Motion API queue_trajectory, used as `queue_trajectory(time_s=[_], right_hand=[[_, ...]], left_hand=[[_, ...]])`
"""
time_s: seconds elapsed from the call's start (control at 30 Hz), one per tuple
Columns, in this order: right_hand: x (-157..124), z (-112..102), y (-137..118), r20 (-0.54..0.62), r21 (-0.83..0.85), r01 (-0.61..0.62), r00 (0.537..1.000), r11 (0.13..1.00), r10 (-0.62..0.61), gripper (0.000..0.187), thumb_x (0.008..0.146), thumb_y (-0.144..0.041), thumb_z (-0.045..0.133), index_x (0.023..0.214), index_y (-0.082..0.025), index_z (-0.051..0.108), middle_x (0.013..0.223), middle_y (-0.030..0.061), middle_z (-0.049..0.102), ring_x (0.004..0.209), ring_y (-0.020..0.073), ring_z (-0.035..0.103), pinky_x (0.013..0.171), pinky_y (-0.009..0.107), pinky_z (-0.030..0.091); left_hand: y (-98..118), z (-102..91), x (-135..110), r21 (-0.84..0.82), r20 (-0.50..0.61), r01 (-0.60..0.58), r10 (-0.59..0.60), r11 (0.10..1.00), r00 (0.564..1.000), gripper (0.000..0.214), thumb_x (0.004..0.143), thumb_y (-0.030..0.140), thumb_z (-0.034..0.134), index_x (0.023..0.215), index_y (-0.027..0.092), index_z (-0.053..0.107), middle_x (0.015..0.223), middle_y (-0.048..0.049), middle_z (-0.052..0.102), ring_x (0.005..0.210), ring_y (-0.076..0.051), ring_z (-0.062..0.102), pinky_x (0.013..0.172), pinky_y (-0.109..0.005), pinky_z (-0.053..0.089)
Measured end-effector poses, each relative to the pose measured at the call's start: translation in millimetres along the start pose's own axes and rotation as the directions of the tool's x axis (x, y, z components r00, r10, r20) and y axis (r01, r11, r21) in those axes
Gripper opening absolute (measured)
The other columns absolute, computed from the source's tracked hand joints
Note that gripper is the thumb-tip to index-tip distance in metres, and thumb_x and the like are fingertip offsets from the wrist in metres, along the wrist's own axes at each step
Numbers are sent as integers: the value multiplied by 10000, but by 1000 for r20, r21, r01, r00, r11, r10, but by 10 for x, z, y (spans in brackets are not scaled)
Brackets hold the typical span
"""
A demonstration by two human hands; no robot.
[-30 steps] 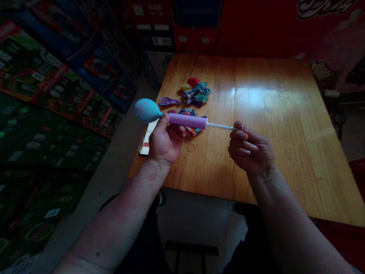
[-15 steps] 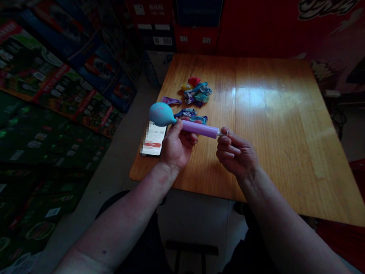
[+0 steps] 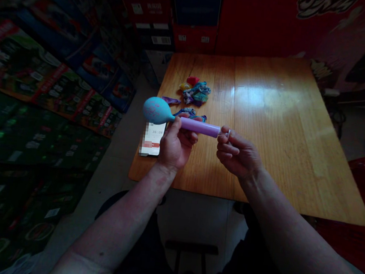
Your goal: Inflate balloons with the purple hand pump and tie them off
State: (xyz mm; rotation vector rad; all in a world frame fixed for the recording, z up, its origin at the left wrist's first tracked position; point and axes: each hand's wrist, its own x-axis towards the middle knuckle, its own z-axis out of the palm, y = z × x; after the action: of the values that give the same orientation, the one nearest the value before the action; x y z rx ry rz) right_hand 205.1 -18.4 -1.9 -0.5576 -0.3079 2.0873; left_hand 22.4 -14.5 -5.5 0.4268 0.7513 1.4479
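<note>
Since a second ago, the right hand (image 3: 239,153) has come in toward the left hand (image 3: 176,147), and the white handle (image 3: 229,134) that stuck out on its long rod is now pushed close up to the purple pump (image 3: 200,127). From where I stand, the blue balloon (image 3: 157,110) also looks a touch fuller; it sits left of centre in the frame, part-swollen, on the pump's left end.

That left hand is curled round the barrel, thumb up by the balloon's neck, while the right has its fingers pinched about the handle. Both are above the worktop (image 3: 282,142), with a lit phone (image 3: 152,139) below the balloon in the frame and a heap of limp balloons (image 3: 199,93) beyond.

My worry would be the neck: if that thumb slackens, or a stroke tugs the barrel away, the rubber could slip off the nozzle and the air rush out. I can't tell how firmly it's clamped. Too many strokes might burst it, and a hard pull could bring the rod right out. Dropped, the pump might knock the phone, which lies near the worktop's left edge.
</note>
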Motion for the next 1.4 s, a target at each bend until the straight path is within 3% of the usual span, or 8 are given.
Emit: queue_trajectory(time_s=[0.23,0.37,0.47,0.73,0.9,1.07,1.2,1.4], right_hand=[[-2,-5,-72,5,-36,-20,1000,999,20,45,994,-169,598,982,-193,634,688,-82,567,419,6,192,417,97,314],[-72,46,-237,-38,-101,6,999,995,-10,150,1034,-162,515,955,-192,638,667,-84,541,415,11,154,405,108,269],[-82,45,-245,-23,-67,48,998,997,-50,145,1033,-152,524,956,-193,640,667,-90,542,407,10,157,400,105,264],[45,-21,31,35,-15,7,999,1000,-7,22,989,-164,633,999,-179,645,687,-76,595,412,8,214,409,99,335],[-17,10,-124,-11,-20,-30,999,999,30,66,993,-140,589,968,-173,640,674,-69,588,406,1,202,398,91,304],[-82,-8,-285,-28,53,33,999,998,-31,225,1046,-114,440,966,-181,639,662,-73,580,398,9,202,394,90,304],[-13,-46,-130,11,51,4,1000,999,-5,81,1004,-137,578,970,-179,638,669,-80,578,399,1,231,408,87,326],[24,-70,-83,12,18,-15,1000,1000,15,59,948,-138,668,980,-180,643,689,-80,585,408,-10,236,422,72,327]], left_hand=[[74,-39,33,-30,14,38,-37,999,999,213,1048,399,605,1050,201,682,1069,-112,806,633,-106,652,611,-221,502],[213,-72,94,7,-47,-17,18,1000,999,259,1038,441,628,1008,194,699,1024,-95,805,604,-99,630,616,-227,520],[230,-58,89,24,-76,-105,107,994,991,265,1026,468,646,1022,209,704,1034,-76,803,594,-94,612,625,-234,521],[-12,12,-12,-15,-33,1,-2,1000,999,238,1042,439,615,1025,211,682,1059,-101,806,607,-101,625,610,-236,476],[119,-46,60,-29,-48,40,-41,999,998,234,1029,423,635,1002,196,689,1018,-107,803,587,-97,612,580,-230,467],[191,-45,53,-6,-104,-69,68,998,992,254,1013,465,677,1067,220,715,1042,-78,806,614,-108,637,608,-243,523],[24,5,-29,-52,-11,12,-13,999,1000,203,1020,403,670,1062,207,697,1075,-99,806,650,-113,669,623,-230,521],[-13,9,-12,-50,-42,76,-78,996,996,205,1041,396,628,1048,199,685,1060,-108,804,634,-109,656,620,-225,507]])
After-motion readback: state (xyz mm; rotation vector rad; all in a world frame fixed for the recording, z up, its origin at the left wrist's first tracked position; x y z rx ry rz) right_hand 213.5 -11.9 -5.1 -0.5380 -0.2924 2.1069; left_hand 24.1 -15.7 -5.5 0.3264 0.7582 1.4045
